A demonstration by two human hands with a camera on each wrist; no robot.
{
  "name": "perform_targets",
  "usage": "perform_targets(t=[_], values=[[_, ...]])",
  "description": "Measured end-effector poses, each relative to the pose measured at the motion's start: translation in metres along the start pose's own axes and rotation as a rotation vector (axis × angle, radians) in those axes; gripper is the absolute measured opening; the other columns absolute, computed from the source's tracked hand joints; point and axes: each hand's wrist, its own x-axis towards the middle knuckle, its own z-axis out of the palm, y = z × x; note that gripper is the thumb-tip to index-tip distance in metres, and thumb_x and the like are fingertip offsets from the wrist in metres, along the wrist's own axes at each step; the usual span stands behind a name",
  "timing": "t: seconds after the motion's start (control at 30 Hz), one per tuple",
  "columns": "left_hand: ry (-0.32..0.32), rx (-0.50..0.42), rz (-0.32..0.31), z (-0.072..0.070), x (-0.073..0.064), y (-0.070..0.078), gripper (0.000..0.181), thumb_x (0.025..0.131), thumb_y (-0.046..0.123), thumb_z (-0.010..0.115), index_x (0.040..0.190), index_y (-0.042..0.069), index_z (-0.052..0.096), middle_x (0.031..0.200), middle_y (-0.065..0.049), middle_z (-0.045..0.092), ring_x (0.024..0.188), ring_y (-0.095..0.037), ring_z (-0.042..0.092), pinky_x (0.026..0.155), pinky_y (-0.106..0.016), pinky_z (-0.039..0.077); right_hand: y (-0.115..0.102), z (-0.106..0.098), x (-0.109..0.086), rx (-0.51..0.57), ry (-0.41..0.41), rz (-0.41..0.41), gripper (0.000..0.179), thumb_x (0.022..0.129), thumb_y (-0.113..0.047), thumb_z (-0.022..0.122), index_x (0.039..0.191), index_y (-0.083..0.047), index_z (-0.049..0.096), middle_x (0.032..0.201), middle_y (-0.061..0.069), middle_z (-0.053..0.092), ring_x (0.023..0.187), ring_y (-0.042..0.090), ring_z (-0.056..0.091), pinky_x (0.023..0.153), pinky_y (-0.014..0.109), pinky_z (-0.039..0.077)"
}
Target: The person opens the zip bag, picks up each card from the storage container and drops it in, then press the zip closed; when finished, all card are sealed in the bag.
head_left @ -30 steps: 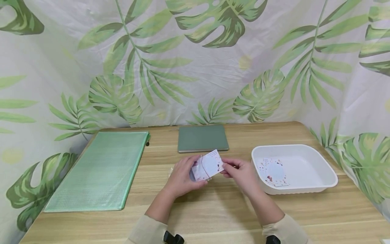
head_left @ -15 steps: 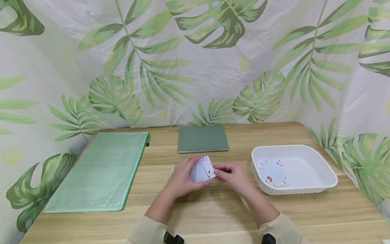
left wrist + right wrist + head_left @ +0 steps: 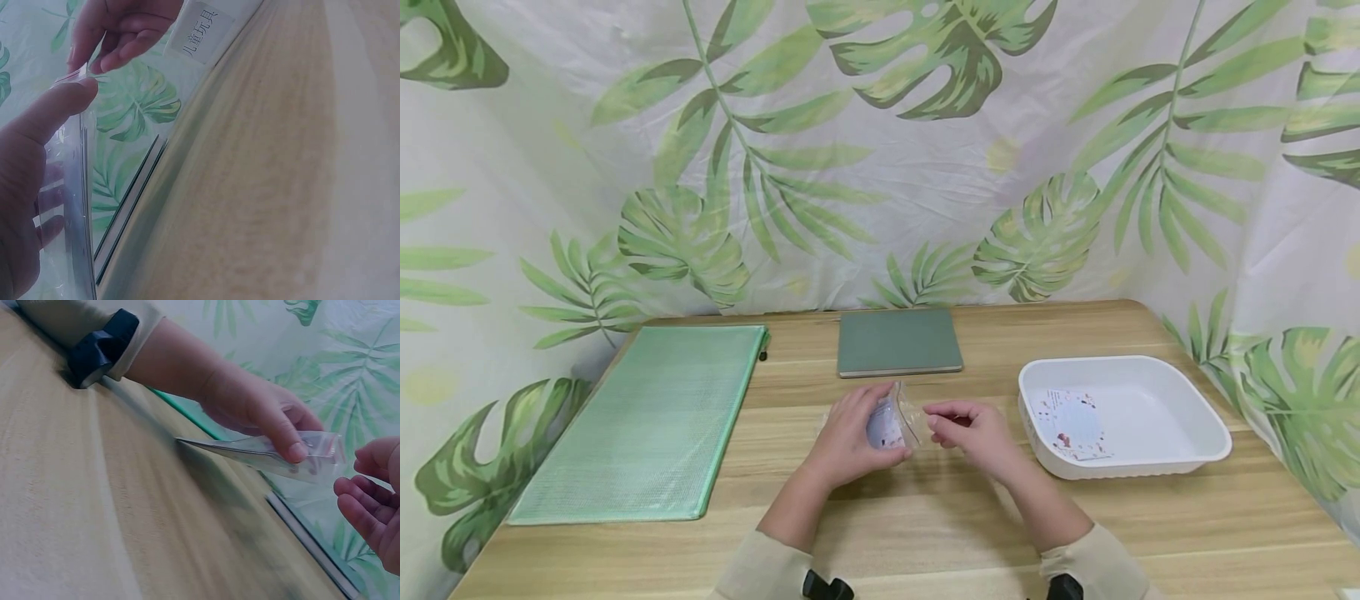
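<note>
My left hand (image 3: 852, 433) grips a clear zip bag (image 3: 912, 423) with its thumb and fingers spread around it. Inside the bag sits a white printed card (image 3: 883, 427), partly hidden by the fingers. The bag's mouth gapes toward the right. Just off that mouth, my right hand (image 3: 973, 433) has loosely bent fingers; in the right wrist view a small gap separates its fingertips (image 3: 347, 487) from the bag (image 3: 322, 450).
A white plastic tray (image 3: 1172, 450) on the right contains printed cards (image 3: 1075, 425). Behind the hands lies a green notebook (image 3: 898, 340). A green mesh zip pouch (image 3: 647, 417) covers the table's left side. Leaf-patterned cloth (image 3: 880, 167) hangs behind the wooden table (image 3: 940, 542).
The card that stuck out of the bag's mouth has slid left into the bag. My right hand moved left with it. The left hand stays about where it was.
</note>
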Motion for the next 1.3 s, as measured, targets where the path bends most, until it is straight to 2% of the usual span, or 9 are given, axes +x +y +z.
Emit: perform_targets(t=[0.1,0.27,0.43,0.67,0.77,0.83,1.0,1.17,1.3], values=[[-0.007,-0.004,-0.005,0.0,0.0,0.0,0.09,0.066,0.043,0.083,0.143,0.013,0.049,0.134,-0.009,0.057,0.121,-0.027,0.052,0.102,-0.052,0.04,-0.003,-0.011,0.0,0.0,0.034,0.001,0.033,0.092,-0.011,0.064,0.118,0.01,0.064,0.098,0.023,0.071,0.076,0.006,0.067,0.071,0.022,0.056],[-0.021,-0.01,-0.011,0.0,0.001,0.001,0.09,0.066,0.043,0.083,0.144,0.014,0.048,0.135,-0.009,0.056,0.123,-0.027,0.051,0.104,-0.052,0.038,-0.01,-0.037,-0.002,-0.033,0.101,0.023,0.033,0.092,-0.014,0.065,0.118,0.007,0.066,0.096,0.012,0.073,0.077,0.006,0.067,0.073,0.022,0.056],[-0.026,-0.016,-0.009,-0.001,0.001,0.002,0.09,0.066,0.042,0.082,0.143,0.013,0.048,0.134,-0.01,0.056,0.122,-0.028,0.051,0.104,-0.053,0.038,-0.011,-0.072,-0.003,-0.101,0.135,-0.003,0.035,0.094,-0.016,0.064,0.12,0.008,0.064,0.1,0.013,0.072,0.08,0.004,0.066,0.075,0.021,0.056],[-0.03,-0.008,-0.003,-0.002,0.003,0.002,0.09,0.067,0.043,0.081,0.143,0.01,0.047,0.133,-0.011,0.056,0.121,-0.028,0.052,0.104,-0.053,0.038,-0.001,-0.122,-0.004,-0.327,0.219,0.024,0.041,0.096,-0.029,0.062,0.124,0.001,0.064,0.118,0.02,0.067,0.086,-0.002,0.061,0.078,0.021,0.054],[-0.029,-0.012,-0.002,-0.002,0.003,0.002,0.09,0.067,0.043,0.081,0.143,0.01,0.047,0.133,-0.011,0.057,0.121,-0.028,0.052,0.104,-0.053,0.038,0.006,-0.14,-0.004,-0.417,0.233,0.059,0.043,0.096,-0.032,0.061,0.126,-0.002,0.064,0.122,0.02,0.066,0.092,0.003,0.059,0.078,0.02,0.051],[-0.03,-0.013,-0.003,-0.002,0.003,0.002,0.09,0.067,0.043,0.081,0.144,0.01,0.047,0.133,-0.011,0.056,0.122,-0.029,0.051,0.104,-0.053,0.038,0.011,-0.151,-0.002,-0.47,0.221,0.088,0.044,0.096,-0.034,0.06,0.127,-0.002,0.063,0.122,0.02,0.066,0.097,0.011,0.059,0.077,0.02,0.049],[-0.03,-0.006,-0.006,-0.002,0.002,0.001,0.089,0.068,0.043,0.081,0.144,0.011,0.047,0.135,-0.011,0.056,0.124,-0.029,0.05,0.105,-0.054,0.037,0.026,-0.176,0.005,-0.557,0.133,0.165,0.049,0.096,-0.031,0.061,0.133,0.0,0.058,0.121,0.024,0.063,0.106,0.03,0.059,0.081,0.032,0.051],[-0.03,-0.011,-0.006,-0.001,0.001,0.0,0.089,0.068,0.043,0.081,0.144,0.011,0.047,0.135,-0.011,0.056,0.124,-0.028,0.05,0.105,-0.053,0.037,0.043,-0.196,0.011,-0.635,0.045,0.189,0.048,0.092,-0.022,0.065,0.133,0.003,0.056,0.128,0.029,0.058,0.112,0.038,0.056,0.092,0.048,0.049],[-0.032,-0.016,-0.007,0.0,0.0,-0.001,0.09,0.068,0.043,0.082,0.144,0.011,0.046,0.135,-0.011,0.055,0.125,-0.028,0.05,0.105,-0.054,0.037,0.055,-0.203,0.014,-0.676,0.008,0.203,0.044,0.09,-0.015,0.068,0.129,0.003,0.058,0.127,0.029,0.058,0.111,0.039,0.055,0.095,0.053,0.045]])
